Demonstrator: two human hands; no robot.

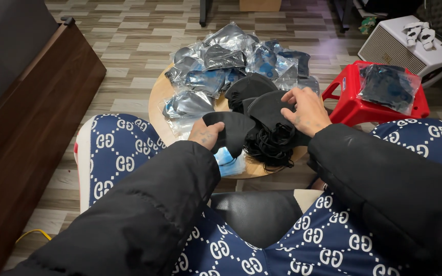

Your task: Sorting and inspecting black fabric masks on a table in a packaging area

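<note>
Taking the round wooden table (157,99) as the landmark, a dark wooden cabinet (31,117) stands well off to its left, across the striped plank floor (129,46). At the table's near left edge the left hand (205,134) pinches a single black face mask (234,130), thumb on top and the other fingers tucked under it, so the mask is drawn a little apart from the others; a light blue mask (228,163) lies just beneath, hanging over the table's near rim. On the table's far half sits a heap of clear plastic bags (221,64) with dark masks inside, pushed back so that the near side is free for handling. In the middle of the near side lies the loose pile of black masks (264,128), their ear loops tangled toward the rim. The right hand (308,110) rests on that pile with fingers spread and curled into it, gripping the top masks as if steadying them. Just right of the table stands a red plastic stool (349,105) bearing another bagged bundle (387,87), and beyond it a white box-shaped appliance (410,48).
</note>
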